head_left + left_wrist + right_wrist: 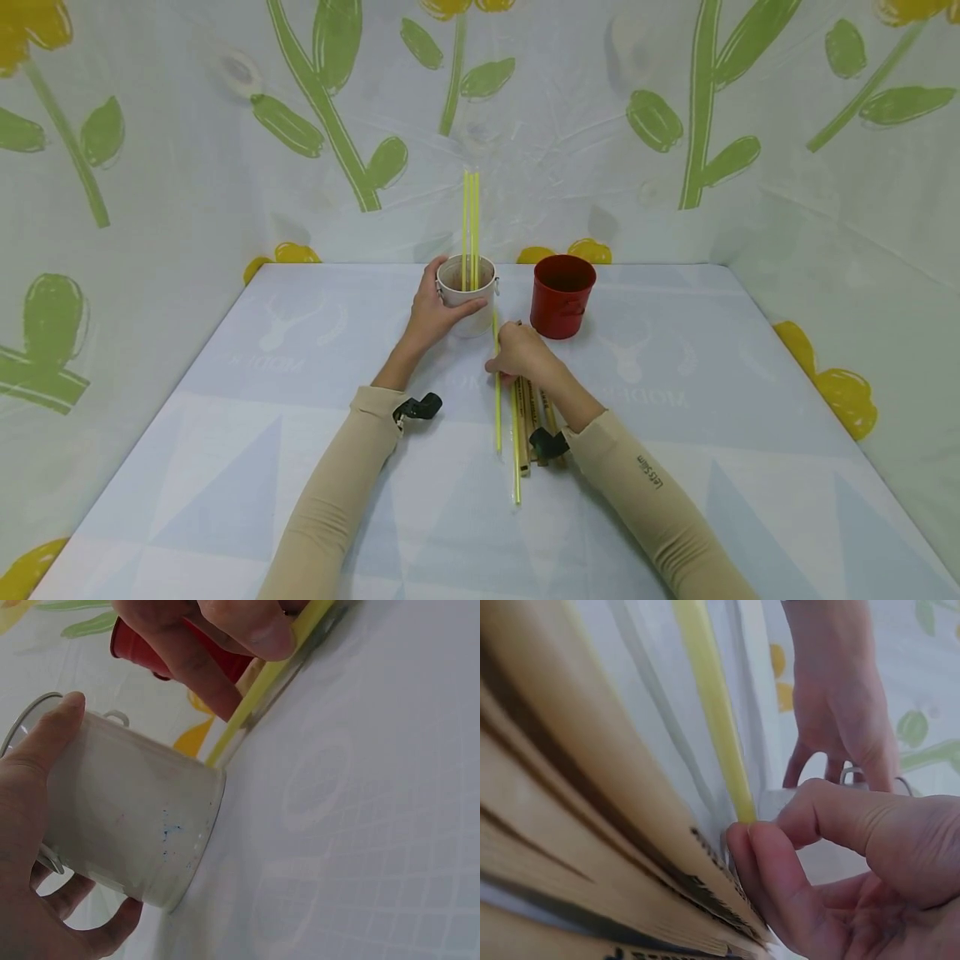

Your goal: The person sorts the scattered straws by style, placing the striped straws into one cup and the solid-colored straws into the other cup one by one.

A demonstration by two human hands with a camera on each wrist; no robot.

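Observation:
My left hand grips a small white metal bucket with wire loops at its sides, thumb across the front and fingers round the far side. Several thin yellow straws stand upright inside the bucket. My right hand is just right of the bucket, pinching a yellow straw between thumb and fingers. That straw lies low along the table, one end close by the bucket's base in the left wrist view. Beneath the right hand lie another yellow straw in clear wrapping and several long brown paper-sleeved sticks with dark print.
A red bucket stands at the back, right of the white one. The pale patterned tablecloth covers the table, with a flower-printed curtain close behind its far edge.

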